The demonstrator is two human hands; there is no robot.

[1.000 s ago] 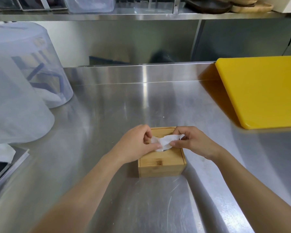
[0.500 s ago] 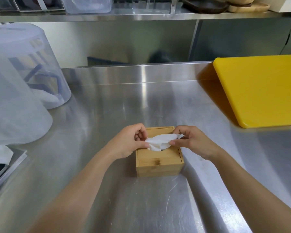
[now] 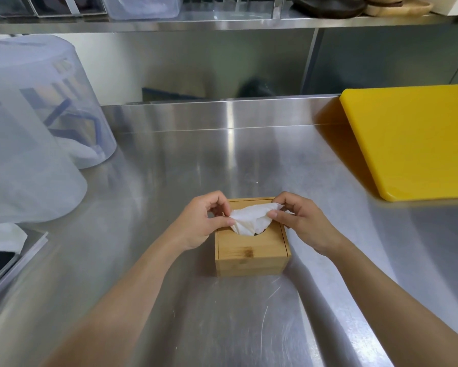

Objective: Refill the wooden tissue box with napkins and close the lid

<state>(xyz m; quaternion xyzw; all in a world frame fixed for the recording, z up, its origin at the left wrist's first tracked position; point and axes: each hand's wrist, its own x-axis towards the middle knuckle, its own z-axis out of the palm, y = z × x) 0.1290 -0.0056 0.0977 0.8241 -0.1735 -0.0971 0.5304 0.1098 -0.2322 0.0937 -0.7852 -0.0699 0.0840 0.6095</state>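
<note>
A small wooden tissue box [image 3: 251, 256] stands on the steel counter [image 3: 230, 165], its lid lying flat on top. A white napkin [image 3: 251, 219] rises out of the round hole in the lid. My left hand [image 3: 201, 221] pinches the napkin's left end between thumb and fingers. My right hand [image 3: 299, 221] pinches its right end over the box's far right corner. The napkins inside the box are hidden.
A yellow cutting board [image 3: 413, 141] lies at the right. Two translucent plastic containers [image 3: 37, 128] stand at the left, with a tray [image 3: 13, 260] and white paper [image 3: 3, 235] at the left edge. A shelf [image 3: 222, 22] with bins and bowls runs overhead.
Both hands have drawn the napkin further up and spread it wider above the lid's hole; the left hand has shifted left. The box has stayed in place.
</note>
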